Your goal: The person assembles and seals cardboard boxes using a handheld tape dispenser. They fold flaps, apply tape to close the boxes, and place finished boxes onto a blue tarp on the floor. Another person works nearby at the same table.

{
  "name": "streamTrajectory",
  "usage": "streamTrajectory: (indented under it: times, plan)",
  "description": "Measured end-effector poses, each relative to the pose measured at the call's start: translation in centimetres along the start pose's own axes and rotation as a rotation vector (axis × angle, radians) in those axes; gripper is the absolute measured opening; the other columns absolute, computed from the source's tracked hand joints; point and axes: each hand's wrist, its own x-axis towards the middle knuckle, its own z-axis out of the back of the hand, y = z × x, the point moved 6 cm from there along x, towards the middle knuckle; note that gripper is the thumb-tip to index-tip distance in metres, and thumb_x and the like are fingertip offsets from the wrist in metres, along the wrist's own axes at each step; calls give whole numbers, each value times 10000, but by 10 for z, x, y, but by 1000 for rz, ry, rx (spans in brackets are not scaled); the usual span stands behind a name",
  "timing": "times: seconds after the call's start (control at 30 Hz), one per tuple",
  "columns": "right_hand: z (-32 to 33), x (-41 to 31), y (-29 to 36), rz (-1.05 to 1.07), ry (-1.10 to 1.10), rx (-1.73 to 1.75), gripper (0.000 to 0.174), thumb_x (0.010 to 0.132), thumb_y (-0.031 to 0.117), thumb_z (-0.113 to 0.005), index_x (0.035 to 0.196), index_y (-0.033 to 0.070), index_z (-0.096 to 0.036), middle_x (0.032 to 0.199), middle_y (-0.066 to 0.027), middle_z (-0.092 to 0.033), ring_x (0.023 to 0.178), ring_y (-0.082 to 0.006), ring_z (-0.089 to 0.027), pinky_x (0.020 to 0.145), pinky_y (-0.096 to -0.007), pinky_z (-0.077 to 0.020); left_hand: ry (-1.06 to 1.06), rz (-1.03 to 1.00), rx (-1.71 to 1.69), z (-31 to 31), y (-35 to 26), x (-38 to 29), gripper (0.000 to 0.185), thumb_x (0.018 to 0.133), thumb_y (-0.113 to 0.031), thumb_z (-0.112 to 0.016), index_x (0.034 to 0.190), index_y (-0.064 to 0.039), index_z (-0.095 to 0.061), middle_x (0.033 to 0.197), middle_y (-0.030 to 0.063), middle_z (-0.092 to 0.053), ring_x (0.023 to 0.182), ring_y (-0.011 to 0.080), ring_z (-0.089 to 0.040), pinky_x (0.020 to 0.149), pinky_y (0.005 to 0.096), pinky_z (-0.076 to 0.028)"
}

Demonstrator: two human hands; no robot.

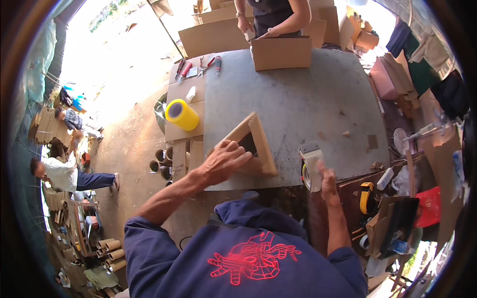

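Note:
My left hand (223, 160) is bent over the near side of a small cardboard box (262, 147), holding it tilted at the near edge of the grey table (283, 100). A dark opening shows in the box's face; its lower part is blurred and partly hidden by my fingers. In my right hand (328, 183) is a pale hand-held tape dispenser (314, 167), its metal head pointing away from me. The dispenser hangs over the table's near edge, apart from the box and to its right.
Across the table a co-worker (275, 16) handles a larger cardboard box (281, 54). A yellow tape roll (182, 114) stands at the left, with pliers (204, 67) and cutters beyond. Cardboard tubes (161, 155) stand below the left edge. Another tape dispenser (366, 198) lies right.

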Motion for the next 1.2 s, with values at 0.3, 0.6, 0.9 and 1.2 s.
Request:
streamTrajectory:
  times: [0.3, 0.6, 0.9, 1.2]
  plan:
    - [-108, -33, 109, 441, 150, -178, 504, 1016, 446, -684, 945, -53, -700, 742, 17, -638, 646, -60, -531, 563, -257, -440, -2, -23, -297, 35, 36, -14, 383, 720, 9, -736, 1099, -43, -718, 1067, 77, -634, 1160, 273, -581, 1024, 422, -501]
    - [-158, -31, 119, 522, 295, -359, 605, 974, 515, -693, 1000, -89, -708, 794, -81, -717, 735, -109, -626, 645, -295, -525, -149, 452, -1581, 22, 64, 62, 296, 1009, -176, -699, 1224, 26, -682, 1259, 127, -669, 1092, 168, -645, 951, 340, -539]
    - [-175, -27, 129, 160, 248, -325, 530, 1011, 462, -662, 1017, -65, -712, 834, -61, -713, 755, -89, -615, 649, -271, -498, -229, 586, -1171, 16, 102, 83, 122, 967, -82, -725, 934, 35, -737, 783, 4, -673, 727, 68, -580, 648, 256, -495]
    - [-148, -50, 120, -249, 284, -311, 513, 1045, 435, -618, 1137, -56, -734, 898, -51, -727, 768, -97, -645, 697, -251, -503, -201, 782, -983, -1, 194, 52, 171, 966, -100, -712, 869, 40, -696, 723, 20, -638, 667, 88, -563, 595, 270, -479]
